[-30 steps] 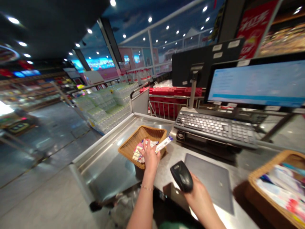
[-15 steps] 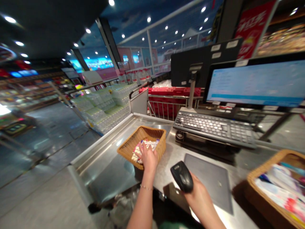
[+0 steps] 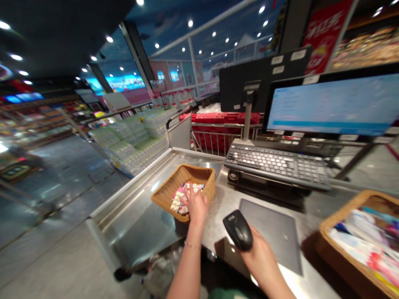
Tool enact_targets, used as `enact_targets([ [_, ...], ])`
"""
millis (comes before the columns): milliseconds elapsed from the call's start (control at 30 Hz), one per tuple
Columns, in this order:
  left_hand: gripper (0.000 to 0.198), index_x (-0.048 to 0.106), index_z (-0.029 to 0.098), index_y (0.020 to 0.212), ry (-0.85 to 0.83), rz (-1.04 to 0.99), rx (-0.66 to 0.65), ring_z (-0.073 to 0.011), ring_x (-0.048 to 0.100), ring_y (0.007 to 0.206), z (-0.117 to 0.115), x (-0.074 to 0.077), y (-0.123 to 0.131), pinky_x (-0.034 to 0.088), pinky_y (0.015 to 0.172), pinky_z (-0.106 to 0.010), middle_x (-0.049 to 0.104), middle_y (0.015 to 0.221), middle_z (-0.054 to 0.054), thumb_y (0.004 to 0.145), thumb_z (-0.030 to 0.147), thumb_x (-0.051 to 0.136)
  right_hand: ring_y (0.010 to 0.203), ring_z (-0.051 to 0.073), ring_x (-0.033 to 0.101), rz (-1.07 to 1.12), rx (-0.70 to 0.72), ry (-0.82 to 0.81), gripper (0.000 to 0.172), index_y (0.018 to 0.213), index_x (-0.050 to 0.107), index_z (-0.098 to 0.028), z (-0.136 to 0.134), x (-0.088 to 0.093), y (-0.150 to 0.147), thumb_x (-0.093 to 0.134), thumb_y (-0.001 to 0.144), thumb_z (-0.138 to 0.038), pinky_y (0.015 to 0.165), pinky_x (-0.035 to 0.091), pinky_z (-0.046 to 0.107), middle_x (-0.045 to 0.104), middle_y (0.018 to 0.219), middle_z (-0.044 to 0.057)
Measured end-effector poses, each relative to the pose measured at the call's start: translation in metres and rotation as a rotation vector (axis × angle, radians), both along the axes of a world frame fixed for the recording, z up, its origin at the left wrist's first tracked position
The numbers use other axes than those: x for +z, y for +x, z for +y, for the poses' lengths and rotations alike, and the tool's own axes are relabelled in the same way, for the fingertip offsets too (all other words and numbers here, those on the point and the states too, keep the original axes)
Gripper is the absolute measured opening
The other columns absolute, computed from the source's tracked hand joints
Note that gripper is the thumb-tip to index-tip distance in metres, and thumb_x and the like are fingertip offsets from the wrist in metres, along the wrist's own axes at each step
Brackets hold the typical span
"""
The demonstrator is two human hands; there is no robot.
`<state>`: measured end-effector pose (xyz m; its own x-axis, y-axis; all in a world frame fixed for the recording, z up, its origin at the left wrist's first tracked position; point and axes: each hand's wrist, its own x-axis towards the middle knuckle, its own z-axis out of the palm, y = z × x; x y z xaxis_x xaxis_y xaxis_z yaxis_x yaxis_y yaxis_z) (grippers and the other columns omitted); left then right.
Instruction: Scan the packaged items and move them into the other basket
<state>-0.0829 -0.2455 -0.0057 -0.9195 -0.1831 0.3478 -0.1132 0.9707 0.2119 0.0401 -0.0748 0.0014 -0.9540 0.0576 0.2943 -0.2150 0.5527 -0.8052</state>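
My left hand (image 3: 197, 207) reaches down into a shallow wicker basket (image 3: 183, 173), its fingers on a pile of small colourful packets (image 3: 178, 203). I cannot tell whether it grips one. My right hand (image 3: 258, 259) is wrapped around a black handheld barcode scanner (image 3: 237, 229), whose head faces up and away from me. The scanner hangs just over the near edge of a grey scanning mat (image 3: 271, 236). A second wicker basket (image 3: 330, 226) at the right, filled with white and pink packets, is nearest to my right hand.
A stainless-steel checkout counter (image 3: 140, 224) runs out to the left. Behind the mat lies a black keyboard (image 3: 277, 164) below a lit monitor (image 3: 333, 104). Beyond stand a metal railing with red crates (image 3: 224, 128) and stacked bottled water (image 3: 131, 141).
A white tube-shaped packet held up in my left hand is no longer visible, and the hand has sunk lower into the basket. The scanner in my right hand has stayed put.
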Motion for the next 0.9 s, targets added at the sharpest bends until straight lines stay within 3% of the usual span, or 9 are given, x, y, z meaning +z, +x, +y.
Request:
enact_targets([
  [367,0.028,0.071,0.023,0.105,-0.006,-0.011,-0.032,-0.0352,0.025,0.143,0.011,-0.002,0.000,0.010,0.111,-0.070,0.046,0.146,-0.013,0.080,0.025,0.057,0.100,0.026,0.069,-0.079,-0.026,-0.020,0.032,0.098,0.070,-0.021,0.007,0.002,0.006,0.055,0.071,-0.018,0.098,0.048,0.038,0.074,0.103,0.009],
  [700,0.026,0.072,0.020,0.101,-0.005,-0.023,-0.094,-0.0356,0.028,0.142,0.029,0.004,0.003,0.017,0.109,-0.071,0.047,0.145,-0.016,0.081,0.024,0.057,0.102,0.028,0.068,-0.133,-0.058,-0.030,0.027,0.095,0.069,-0.019,0.016,0.005,0.014,0.057,0.072,-0.026,0.092,0.051,0.040,0.073,0.105,0.012],
  [900,0.026,0.071,0.021,0.102,-0.033,-0.021,-0.155,-0.0348,0.027,0.143,0.041,-0.003,0.003,0.014,0.110,-0.071,0.047,0.146,-0.015,0.082,0.026,0.056,0.097,0.027,0.069,-0.141,-0.106,-0.040,0.024,0.092,0.069,-0.020,0.023,0.004,0.019,0.059,0.070,-0.023,0.086,0.054,0.038,0.074,0.101,0.010],
])
